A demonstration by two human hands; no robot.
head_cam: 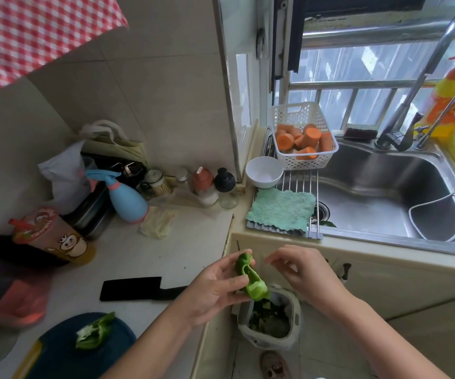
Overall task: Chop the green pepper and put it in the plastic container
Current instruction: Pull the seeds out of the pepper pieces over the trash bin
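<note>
Progress looks early to me: the pepper is split in two, but nothing is chopped and no green shows in any container I can see. My left hand (215, 285) is curled around a glossy light-green pepper half (251, 283), thumb near its upper end. It holds the half tilted just above a small white-rimmed waste bin (296, 299) on the floor beside the cabinet, with dark scraps inside. My right hand (303, 272) hovers just beside the pepper without touching it, fingers loosely bent and apart, nothing visible in them. I judge this to be the cleaning step, clearing core and seeds over the bin.

The held half looks hollow and smooth inside, paler along its cut edges. A darker green pepper half (95, 330) lies cut side up on a dark blue round-cornered cutting board (56, 356) at lower left, pale ribs in its hollow. A black rectangular cleaver (132, 288) lies flat on the white stone counter (139, 255), between board and hands.

A white perforated plastic basket (303, 162) sits at the left edge of the steel sink (385, 187), well apart, holding orange carrot chunks (303, 138); I take it for the intended container. Chopping both halves and transferring them remain.
</note>
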